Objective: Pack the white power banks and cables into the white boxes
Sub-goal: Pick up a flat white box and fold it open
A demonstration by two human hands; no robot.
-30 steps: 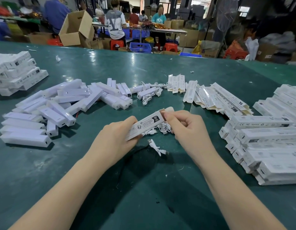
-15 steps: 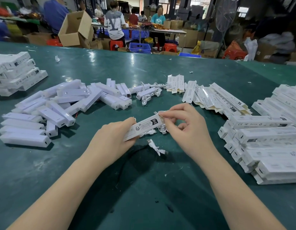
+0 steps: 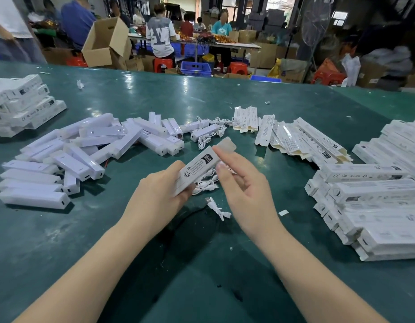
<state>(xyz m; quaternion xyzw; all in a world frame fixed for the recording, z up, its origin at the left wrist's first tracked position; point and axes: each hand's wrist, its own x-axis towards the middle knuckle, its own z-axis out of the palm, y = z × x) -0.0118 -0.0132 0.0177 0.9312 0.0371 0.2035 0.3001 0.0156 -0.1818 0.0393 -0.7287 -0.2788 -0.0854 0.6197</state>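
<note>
- Your left hand (image 3: pixel 159 190) grips the white box (image 3: pixel 198 170) above the green table (image 3: pixel 62 241).
- Your right hand (image 3: pixel 242 180), fingers loosely extended, touches the box's open flap (image 3: pixel 227 144).

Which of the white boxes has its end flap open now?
The white box held in the left hand: its end flap stands open beside the right hand. The stacked boxes look closed.

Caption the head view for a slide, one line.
Left hand grips a white box, its end flap open beside the right hand, above loose cables on the green table.
</note>
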